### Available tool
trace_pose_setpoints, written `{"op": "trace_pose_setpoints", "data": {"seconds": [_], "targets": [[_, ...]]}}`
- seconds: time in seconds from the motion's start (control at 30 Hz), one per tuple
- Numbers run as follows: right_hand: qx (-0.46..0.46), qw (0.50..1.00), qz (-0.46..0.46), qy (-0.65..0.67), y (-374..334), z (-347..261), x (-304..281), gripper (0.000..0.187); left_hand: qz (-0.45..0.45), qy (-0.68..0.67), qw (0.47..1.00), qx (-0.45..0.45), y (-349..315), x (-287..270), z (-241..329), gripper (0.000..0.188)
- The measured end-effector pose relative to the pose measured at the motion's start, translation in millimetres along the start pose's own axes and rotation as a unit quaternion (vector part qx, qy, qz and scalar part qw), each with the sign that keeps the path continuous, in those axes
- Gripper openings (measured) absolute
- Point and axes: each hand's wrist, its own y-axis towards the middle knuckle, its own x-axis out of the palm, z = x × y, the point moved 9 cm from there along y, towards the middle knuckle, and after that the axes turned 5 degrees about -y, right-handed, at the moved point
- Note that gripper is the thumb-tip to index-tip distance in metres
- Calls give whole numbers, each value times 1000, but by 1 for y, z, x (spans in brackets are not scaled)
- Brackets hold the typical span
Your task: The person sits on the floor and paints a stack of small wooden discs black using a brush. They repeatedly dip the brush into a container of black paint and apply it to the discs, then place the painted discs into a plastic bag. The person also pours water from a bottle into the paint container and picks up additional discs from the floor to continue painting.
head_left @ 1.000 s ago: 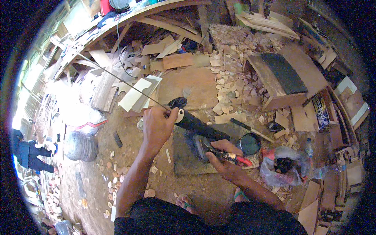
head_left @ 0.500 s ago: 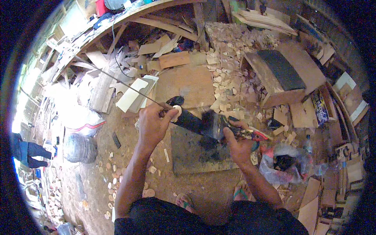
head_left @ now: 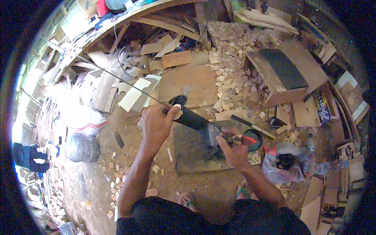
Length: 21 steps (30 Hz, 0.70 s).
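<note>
My left hand [head_left: 156,119] is closed round a long thin rod [head_left: 113,75] that runs far up to the left. A small pale wooden disc [head_left: 178,111] sits at its thumb. From the disc a black tube-like piece [head_left: 192,118] slants down toward my right hand [head_left: 234,150]. That hand is closed on a tool with a shiny metal band [head_left: 212,134], held against the piece's lower end; motion smears its fingers and the tool's handle. Beneath lies a black-stained board [head_left: 196,156]. Beside the right hand is a dark round object with red in it [head_left: 252,140].
A black-tipped stick [head_left: 253,127] lies past the right hand. A clear plastic bag [head_left: 282,166] with something dark inside stands at right. Farther off are a wooden box [head_left: 290,74], heaped wood offcuts [head_left: 235,74] and a workbench [head_left: 156,9]. My sandalled feet [head_left: 188,200] are close below.
My right hand has shifted slightly down and left with the tool. The dark round object and the black-tipped stick now show more fully beside it. My left hand has barely moved.
</note>
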Motion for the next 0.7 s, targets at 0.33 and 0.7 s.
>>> {"op": "trace_pose_setpoints", "data": {"seconds": [0.33,0.7], "targets": [[-244,966,60,-54,-13,-33,2,23,0,43,998,-49,5,2,-9,32],[-57,997,54,-11,6,26,-5,23,44,-48,998,-17,-5,-8,-9,29]]}}
